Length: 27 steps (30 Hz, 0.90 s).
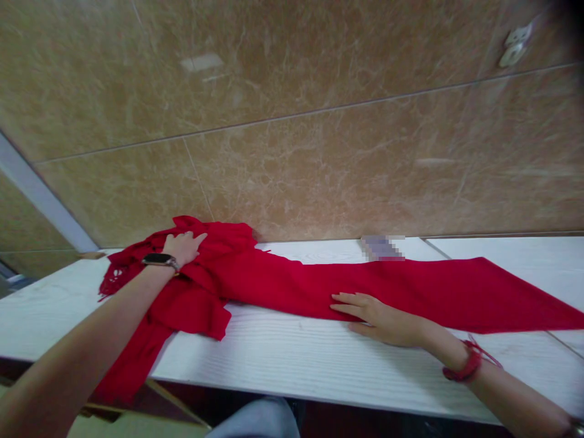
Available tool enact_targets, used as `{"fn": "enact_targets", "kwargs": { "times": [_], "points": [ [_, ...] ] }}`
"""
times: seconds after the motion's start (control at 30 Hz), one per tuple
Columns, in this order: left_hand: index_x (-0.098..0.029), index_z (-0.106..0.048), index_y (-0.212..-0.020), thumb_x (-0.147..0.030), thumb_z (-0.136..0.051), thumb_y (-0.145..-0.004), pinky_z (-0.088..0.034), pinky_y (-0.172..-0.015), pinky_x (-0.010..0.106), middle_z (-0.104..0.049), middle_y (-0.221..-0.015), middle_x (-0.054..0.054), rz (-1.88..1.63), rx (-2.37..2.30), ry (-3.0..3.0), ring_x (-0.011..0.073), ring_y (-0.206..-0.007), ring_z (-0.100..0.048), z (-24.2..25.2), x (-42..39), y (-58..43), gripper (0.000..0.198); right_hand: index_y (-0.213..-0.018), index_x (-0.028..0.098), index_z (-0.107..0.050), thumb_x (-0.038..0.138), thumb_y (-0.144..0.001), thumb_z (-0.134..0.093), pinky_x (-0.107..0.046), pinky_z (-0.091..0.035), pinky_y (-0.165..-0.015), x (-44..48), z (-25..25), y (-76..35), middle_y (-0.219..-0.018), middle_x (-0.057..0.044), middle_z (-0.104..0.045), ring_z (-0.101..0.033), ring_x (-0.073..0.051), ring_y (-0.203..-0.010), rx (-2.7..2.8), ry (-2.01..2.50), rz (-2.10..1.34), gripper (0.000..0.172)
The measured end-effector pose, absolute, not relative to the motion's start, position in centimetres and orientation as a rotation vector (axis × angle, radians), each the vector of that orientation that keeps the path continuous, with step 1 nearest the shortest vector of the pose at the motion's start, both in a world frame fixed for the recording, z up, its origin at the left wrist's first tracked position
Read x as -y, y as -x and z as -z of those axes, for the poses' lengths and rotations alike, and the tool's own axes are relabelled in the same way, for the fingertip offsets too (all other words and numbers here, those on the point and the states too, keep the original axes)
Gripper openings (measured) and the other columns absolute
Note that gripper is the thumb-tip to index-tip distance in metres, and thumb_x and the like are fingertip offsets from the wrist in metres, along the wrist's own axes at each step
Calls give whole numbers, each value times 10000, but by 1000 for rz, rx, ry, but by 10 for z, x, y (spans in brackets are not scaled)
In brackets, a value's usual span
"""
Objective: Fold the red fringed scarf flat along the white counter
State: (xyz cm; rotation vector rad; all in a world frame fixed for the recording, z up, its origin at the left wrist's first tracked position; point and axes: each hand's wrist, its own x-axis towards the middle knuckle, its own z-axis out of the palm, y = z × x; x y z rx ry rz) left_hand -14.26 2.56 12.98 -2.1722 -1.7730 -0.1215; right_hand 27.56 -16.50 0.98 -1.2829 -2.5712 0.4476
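Note:
A long red scarf (pixel 319 286) with a fringed end lies along the white table. Its left part is a crumpled heap, and some of it hangs over the front edge. To the right it runs out in a smooth, flat strip that tapers to a point. My left hand (pixel 182 248), with a watch band at the wrist, rests on top of the heap, thumb apart and the other fingers foreshortened. Lying flat on the strip's near edge is my right hand (pixel 376 316), fingers stretched out to the left. A red braided bracelet circles that wrist.
The white table (pixel 283 359) stands against a brown marbled tile wall (pixel 319 170). By the wall, behind the scarf, lies a small blurred-out flat item (pixel 382 248). A wall socket (pixel 515 45) is at the upper right. My knee (pixel 260 420) shows below the front edge.

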Motion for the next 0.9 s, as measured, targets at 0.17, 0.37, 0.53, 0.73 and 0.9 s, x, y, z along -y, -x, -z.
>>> {"fn": "enact_targets", "kwargs": {
  "times": [0.17,0.37,0.53,0.73,0.9],
  "points": [
    [-234,-367,-1309,-346,-372,-859,-210,-991,486,-297,-1390,135,113,1410,2410,292,-1263,-257,-59,24,31,464,-1329,241,-353,433,-901,-289,-382,-211,-1060,167,-10,-276,-1394,-55,-335,-252,-176,-1289,2611,1260,-390,474],
    [-372,-205,-1355,-565,-262,-850,-153,-990,580,-96,-1470,23,-90,1297,3037,317,-1324,-57,-11,69,-34,544,-1381,237,-206,569,-851,-271,-592,-135,-1007,172,-9,-280,-1444,-89,-186,-102,-299,-1316,2528,1628,-238,628],
    [-387,-191,-1354,-616,-341,-794,-130,-966,621,-64,-1468,36,-169,1494,2970,386,-1304,-34,-13,64,-13,624,-1385,234,-187,592,-847,-220,-614,-145,-988,177,-9,-284,-1445,-96,-178,-109,-316,-1311,2547,1693,-227,648],
    [-312,-289,-1342,-556,-258,-846,-134,-975,611,-129,-1459,63,-18,1487,2872,341,-1316,-74,-25,49,-40,554,-1383,223,-208,561,-866,-199,-585,-160,-1002,167,-6,-291,-1448,-85,-178,-93,-289,-1319,2408,1732,-145,617],
    [-349,-194,-1365,-610,-227,-821,-127,-920,683,-80,-1465,39,-107,1650,2881,414,-1294,-52,-15,34,-61,605,-1370,157,-259,550,-865,-243,-520,-214,-1012,159,4,-298,-1433,-138,-203,-149,-285,-1310,2370,1826,-1,640]
  ]
}}
